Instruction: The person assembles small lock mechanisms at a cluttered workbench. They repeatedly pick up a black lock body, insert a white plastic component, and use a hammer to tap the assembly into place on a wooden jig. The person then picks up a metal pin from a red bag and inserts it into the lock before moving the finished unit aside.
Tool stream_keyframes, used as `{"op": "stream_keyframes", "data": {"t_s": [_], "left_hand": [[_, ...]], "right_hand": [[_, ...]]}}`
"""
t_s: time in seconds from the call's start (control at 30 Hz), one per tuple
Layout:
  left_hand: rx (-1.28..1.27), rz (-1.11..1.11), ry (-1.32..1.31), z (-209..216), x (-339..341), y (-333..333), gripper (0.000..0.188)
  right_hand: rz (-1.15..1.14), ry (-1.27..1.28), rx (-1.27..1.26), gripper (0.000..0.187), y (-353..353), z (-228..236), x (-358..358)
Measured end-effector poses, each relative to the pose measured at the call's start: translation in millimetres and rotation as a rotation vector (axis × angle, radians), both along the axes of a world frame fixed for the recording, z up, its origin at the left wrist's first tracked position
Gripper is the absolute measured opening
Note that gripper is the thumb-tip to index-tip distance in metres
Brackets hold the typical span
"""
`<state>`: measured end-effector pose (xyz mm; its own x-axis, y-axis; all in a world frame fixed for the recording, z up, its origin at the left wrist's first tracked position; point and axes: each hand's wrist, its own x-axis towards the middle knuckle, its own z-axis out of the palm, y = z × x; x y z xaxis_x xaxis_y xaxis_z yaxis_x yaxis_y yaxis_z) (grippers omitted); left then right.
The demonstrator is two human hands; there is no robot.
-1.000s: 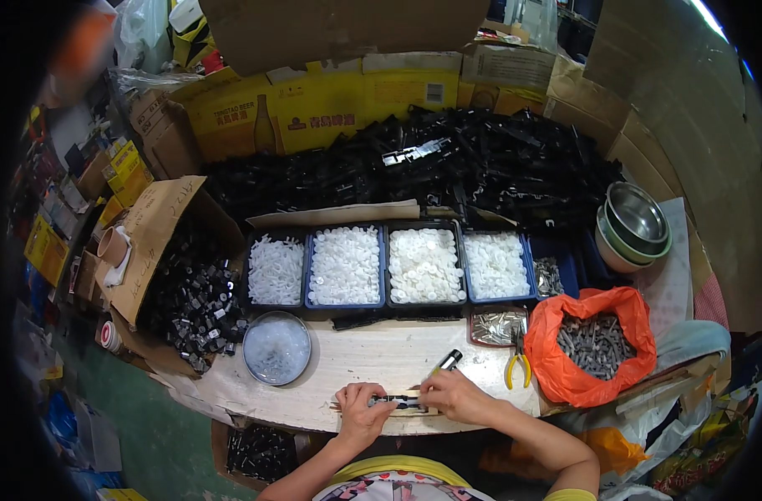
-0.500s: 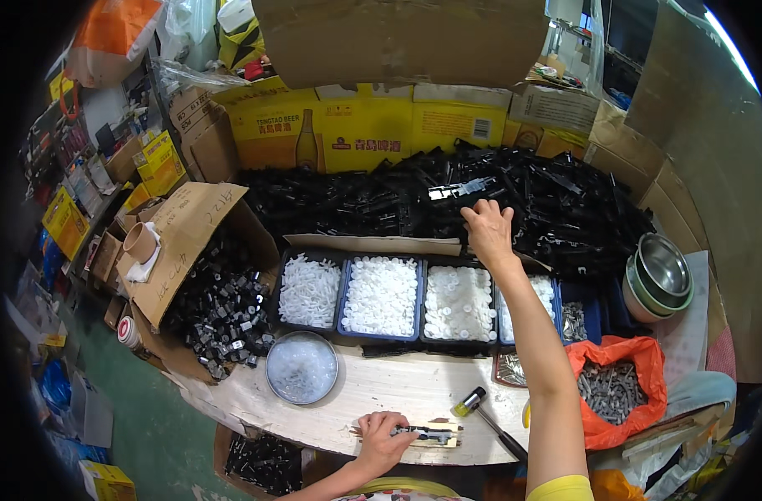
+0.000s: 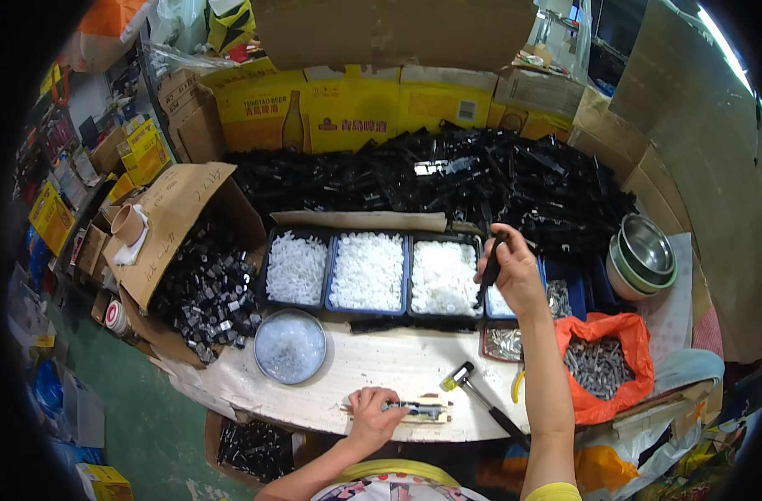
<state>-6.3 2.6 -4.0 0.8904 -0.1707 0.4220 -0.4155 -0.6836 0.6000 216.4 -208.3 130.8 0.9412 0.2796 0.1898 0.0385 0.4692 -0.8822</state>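
Low at the front of the white worktop, my left hand (image 3: 374, 416) has its fingers closed on a slim black and grey part (image 3: 419, 409). This part lies in a pale yellow block (image 3: 441, 418) on the worktop. My right hand (image 3: 516, 271) is raised over the right-hand trays, pinching a long narrow black plastic piece (image 3: 491, 265) that points up and down. Just behind it spreads a large heap of black plastic pieces (image 3: 339, 188). To the right of the block lies a mallet (image 3: 459, 377) with a black handle.
Trays of small white parts (image 3: 367, 271) stand in a row across the middle. A round metal dish (image 3: 290, 346) is at left, near a carton of black blocks (image 3: 210, 292). At right are an orange bag of grey metal parts (image 3: 598, 367) and stacked bowls (image 3: 648, 250).
My right hand has come back from the black heap toward me, now with a long black piece in its fingers. The left hand stays at the block. The whole view has shifted slightly.
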Motion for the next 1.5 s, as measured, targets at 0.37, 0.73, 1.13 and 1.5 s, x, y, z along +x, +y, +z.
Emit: {"op": "stream_keyframes", "data": {"t_s": [0.37, 0.73, 1.13, 1.5], "left_hand": [[-0.184, 0.202, 0.034, 7, -16, 33, 0.026], [-0.260, 0.281, -0.003, -1, -23, 45, 0.023], [-0.136, 0.120, -0.027, 13, -13, 33, 0.026], [0.402, -0.242, 0.021, 20, 0, 24, 0.050]], "right_hand": [[0.089, -0.543, -1.043, 0.032, 32, -65, -156], [-0.004, -0.823, -1.246, 0.030, 86, -96, -192], [-0.179, -0.701, -1.181, 0.033, 62, -95, -187], [-0.354, -0.468, -1.572, 0.020, -38, -123, -197]]}}
